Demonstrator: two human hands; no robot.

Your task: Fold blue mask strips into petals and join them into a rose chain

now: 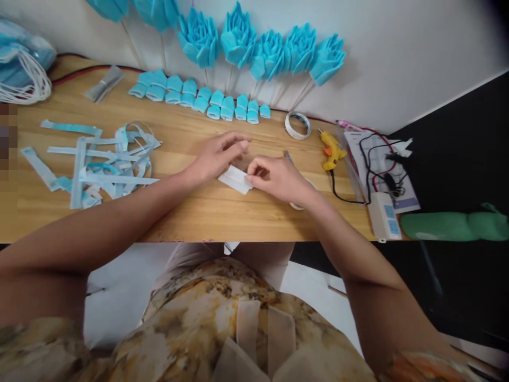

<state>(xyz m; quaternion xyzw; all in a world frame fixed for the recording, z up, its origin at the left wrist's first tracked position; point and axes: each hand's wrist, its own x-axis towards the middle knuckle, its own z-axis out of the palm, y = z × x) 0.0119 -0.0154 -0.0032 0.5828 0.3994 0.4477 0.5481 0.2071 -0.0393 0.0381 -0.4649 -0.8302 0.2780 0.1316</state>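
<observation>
My left hand (pixel 218 155) and my right hand (pixel 276 178) meet at the middle of a wooden table (pixel 207 212). Between them lies a small folded white piece of mask fabric (pixel 235 179). My right hand pinches its right end with thumb and fingertips. My left hand rests on its left end, fingers bent and pressed down on it. A roll of tape (pixel 296 205) is partly hidden under my right wrist.
Blue and white cut strips (pixel 99 162) lie piled at the left. Several folded blue petals (pixel 199 98) line the back, blue fabric flowers (pixel 270 50) lean on the wall. A tape roll (pixel 297 125), yellow glue gun (pixel 332 150), power strip (pixel 384 215) and cables sit right.
</observation>
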